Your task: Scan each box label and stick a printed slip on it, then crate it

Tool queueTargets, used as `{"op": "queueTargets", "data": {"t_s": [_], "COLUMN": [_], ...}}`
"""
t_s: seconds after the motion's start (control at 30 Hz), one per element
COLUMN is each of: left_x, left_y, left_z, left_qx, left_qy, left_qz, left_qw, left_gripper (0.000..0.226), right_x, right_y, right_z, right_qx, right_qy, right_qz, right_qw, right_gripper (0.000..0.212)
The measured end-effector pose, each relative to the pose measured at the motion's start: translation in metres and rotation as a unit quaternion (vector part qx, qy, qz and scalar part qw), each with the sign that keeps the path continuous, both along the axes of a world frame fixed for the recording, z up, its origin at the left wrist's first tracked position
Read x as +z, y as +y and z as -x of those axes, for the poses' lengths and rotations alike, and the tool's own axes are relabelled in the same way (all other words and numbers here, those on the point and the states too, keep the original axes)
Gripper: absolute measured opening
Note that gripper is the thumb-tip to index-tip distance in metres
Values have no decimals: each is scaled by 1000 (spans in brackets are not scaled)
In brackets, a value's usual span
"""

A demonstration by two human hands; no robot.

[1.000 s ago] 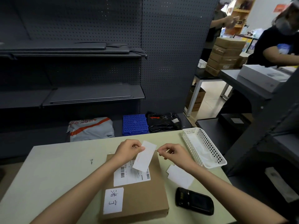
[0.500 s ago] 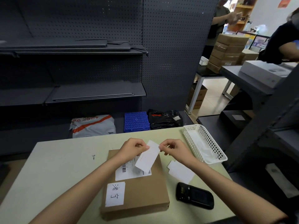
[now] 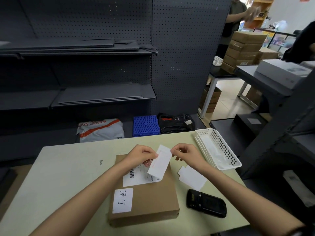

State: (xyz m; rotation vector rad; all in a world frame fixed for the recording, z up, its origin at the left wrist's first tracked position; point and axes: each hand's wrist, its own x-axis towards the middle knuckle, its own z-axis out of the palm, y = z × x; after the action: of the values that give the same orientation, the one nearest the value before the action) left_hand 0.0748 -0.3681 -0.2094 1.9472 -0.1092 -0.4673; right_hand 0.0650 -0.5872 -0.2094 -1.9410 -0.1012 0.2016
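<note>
While box point(image 3: 150, 195) lies flat on table point(image 3: 64, 167) | L hand point(image 3: 139, 155) + R hand point(image 3: 185, 154): fingers pinch slip point(image 3: 160, 163) above shipping label point(image 3: 136, 178) | scanner point(image 3: 206, 203) beside box.

Shipping label point(image 3: 136, 176) print partly hidden behind slip point(image 3: 160, 163)

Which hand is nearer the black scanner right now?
Right. The right hand is up-table of the scanner, pinching the slip; the left hand pinches the slip farther off, over the box.

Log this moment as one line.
left hand pinches slip | right hand peels corner | over box | scanner idle
</note>
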Motion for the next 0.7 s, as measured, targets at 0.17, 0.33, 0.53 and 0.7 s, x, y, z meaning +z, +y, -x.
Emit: {"op": "queueTargets", "data": {"t_s": [0.17, 0.33, 0.53, 0.7], "left_x": [-5, -10, -8, -10], "left_y": [6, 11, 12, 13], "left_z": [7, 14, 15, 17], "left_qx": [-10, -10, 13, 12], "left_qy": [21, 25, 20, 27], "left_qz": [5, -9, -4, 0], "left_qw": [1000, 1000, 1000, 1000], "left_gripper": [6, 8, 11, 11], "right_x": [-3, -6, -11, -15], "right_y": [-6, -10, -10, -10], "right_z": [-5, -7, -6, -7], "right_qx": [-32, -43, -51, -58], "right_qy": [-8, -15, -12, -2], "right_qz": [0, 10, 13, -23], "right_qw": [999, 999, 999, 998], "right_gripper": [12, 11, 10, 11]}}
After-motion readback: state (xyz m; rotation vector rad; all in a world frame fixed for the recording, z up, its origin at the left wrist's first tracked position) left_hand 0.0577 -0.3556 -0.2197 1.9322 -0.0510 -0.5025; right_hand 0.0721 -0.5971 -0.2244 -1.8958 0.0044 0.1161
